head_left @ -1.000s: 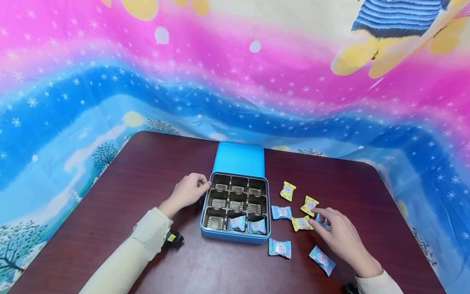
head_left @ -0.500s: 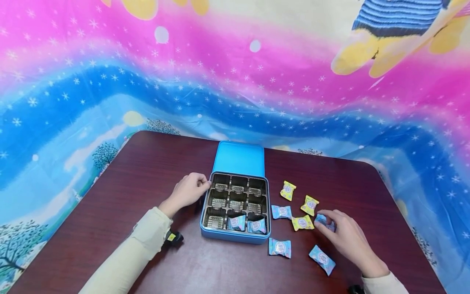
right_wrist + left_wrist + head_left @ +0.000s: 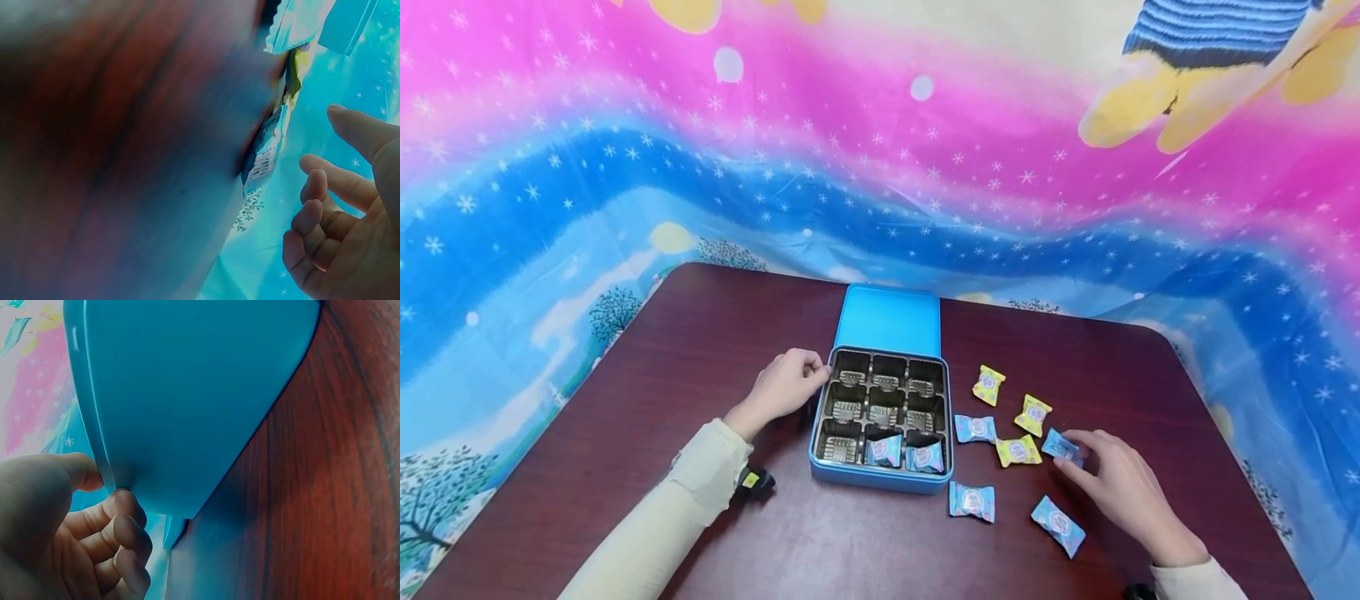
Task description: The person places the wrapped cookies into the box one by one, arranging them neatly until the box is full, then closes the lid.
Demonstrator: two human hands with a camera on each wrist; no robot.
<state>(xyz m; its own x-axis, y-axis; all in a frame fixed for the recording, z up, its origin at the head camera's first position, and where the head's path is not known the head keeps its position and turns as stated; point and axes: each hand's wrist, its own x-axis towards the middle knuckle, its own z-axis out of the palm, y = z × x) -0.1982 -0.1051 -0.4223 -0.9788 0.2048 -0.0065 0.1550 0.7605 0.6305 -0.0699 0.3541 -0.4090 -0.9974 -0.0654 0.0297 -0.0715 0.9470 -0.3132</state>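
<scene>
A blue tin [image 3: 880, 478] stands on the table with its lid [image 3: 889, 321] swung back. Its dark tray has several compartments, and two blue wrapped candies [image 3: 883, 451] lie in the near row. At the tin's left far corner, my left hand [image 3: 786, 385] pinches the rim between thumb and index finger, as the left wrist view shows too. My right hand [image 3: 1123, 492] hovers beside a blue wrapped candy [image 3: 1063, 447] on the right, thumb and fingers apart. In the right wrist view nothing sits between those fingers [image 3: 340, 181]; whether a fingertip touches the candy, I cannot tell.
Three yellow candies [image 3: 988, 386] and several blue candies [image 3: 972, 502] lie loose right of the tin. The dark red table [image 3: 722, 325] ends at a colourful printed cloth [image 3: 850, 167] behind it. A black strap piece [image 3: 756, 483] hangs by the left wrist.
My right hand first moved over the rightmost blue candy, then drew back a little to the right, leaving that candy in fuller view. The left hand keeps its place on the tin.
</scene>
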